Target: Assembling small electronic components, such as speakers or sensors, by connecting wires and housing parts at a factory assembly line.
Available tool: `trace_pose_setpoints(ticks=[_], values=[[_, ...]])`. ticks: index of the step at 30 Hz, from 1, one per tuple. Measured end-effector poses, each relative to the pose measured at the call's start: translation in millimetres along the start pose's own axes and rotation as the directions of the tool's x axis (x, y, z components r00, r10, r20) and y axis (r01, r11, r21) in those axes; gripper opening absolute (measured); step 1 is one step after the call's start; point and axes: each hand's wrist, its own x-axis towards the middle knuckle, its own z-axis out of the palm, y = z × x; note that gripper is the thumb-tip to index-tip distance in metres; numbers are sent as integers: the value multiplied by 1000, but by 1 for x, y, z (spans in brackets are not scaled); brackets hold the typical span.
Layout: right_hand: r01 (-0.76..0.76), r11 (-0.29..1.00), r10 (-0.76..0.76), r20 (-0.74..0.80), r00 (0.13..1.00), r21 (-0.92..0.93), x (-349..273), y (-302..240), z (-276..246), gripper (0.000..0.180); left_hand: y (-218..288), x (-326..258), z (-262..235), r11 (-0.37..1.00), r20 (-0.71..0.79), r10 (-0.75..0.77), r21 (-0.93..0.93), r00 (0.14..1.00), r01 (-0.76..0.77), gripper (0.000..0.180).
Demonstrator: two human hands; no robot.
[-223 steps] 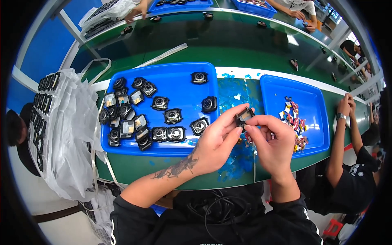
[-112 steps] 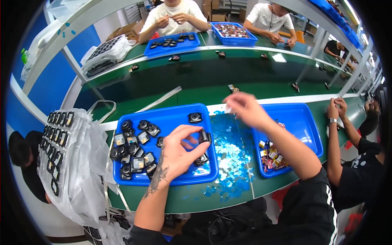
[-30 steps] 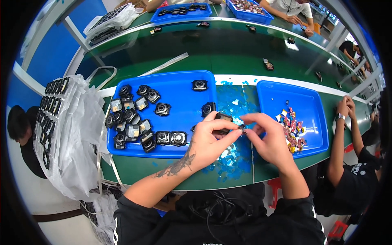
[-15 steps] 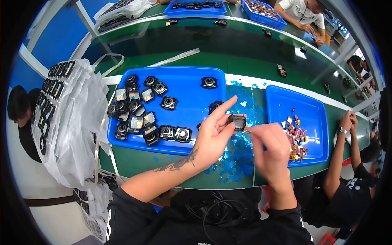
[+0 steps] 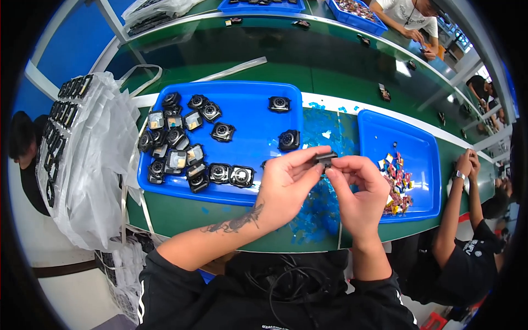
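Both hands, the left hand and right hand, pinched one small black part, while many like it lay in the big blue tray, seemingly waiting their turn.

Two bright blue trays sit on a dark green desk. The small parts are black with silver faces; the scraps are red, yellow and blue.

Left hand and right hand pinch a small black part together above the green desk, between two blue trays.
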Motion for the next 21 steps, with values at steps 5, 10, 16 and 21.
trace_pose_setpoints(ticks=[5,10,16,21], values=[[-34,993,38,27,999,-113,4,-7,-5,13,3,3,-5,997,14,-74,2,997,74,40],[-26,978,42,71,997,-209,3,-10,-12,13,7,3,-5,995,135,-100,-6,986,102,46],[9,988,-2,43,999,-155,5,-5,-14,12,3,2,-2,996,167,-93,7,982,93,45],[32,980,-16,85,996,-199,8,-8,-15,9,0,-1,0,998,156,-50,46,987,43,44]])
